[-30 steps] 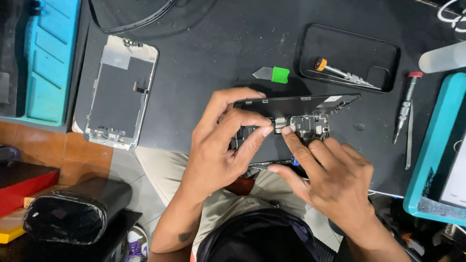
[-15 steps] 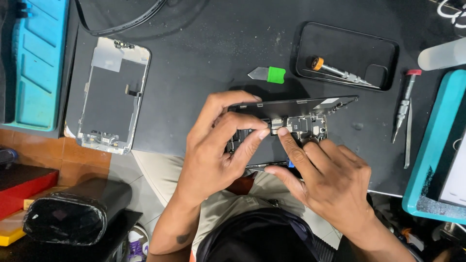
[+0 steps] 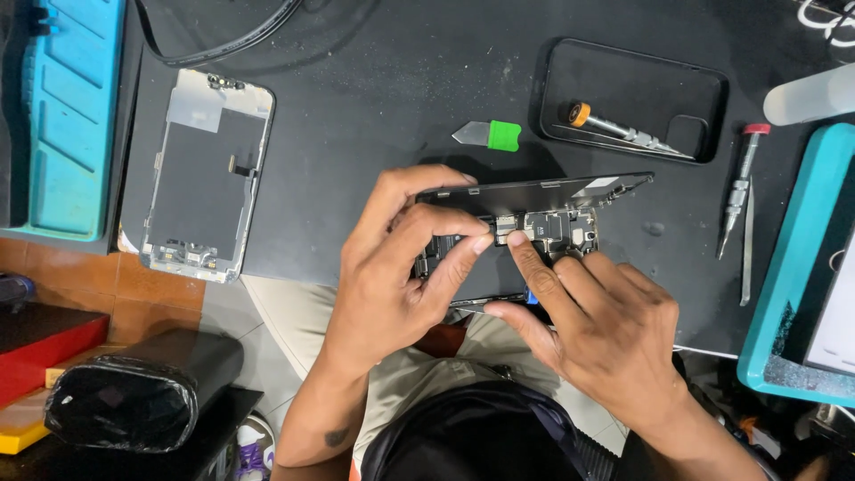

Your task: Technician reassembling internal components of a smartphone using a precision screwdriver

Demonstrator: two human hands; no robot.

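Both hands at an opened phone, fingertips meeting over its inner parts.

The left hand [image 3: 392, 267] and right hand [image 3: 597, 325] pinch at a small part near the top of the opened phone [image 3: 534, 236], which rests at the near edge of the dark surface [image 3: 401, 98]. Against the 2 earlier frames the hands and phone hold almost the same pose, so the fine work at that spot continues; only the view has drifted slightly. The detached screen [image 3: 207, 174] lies well apart to the left.
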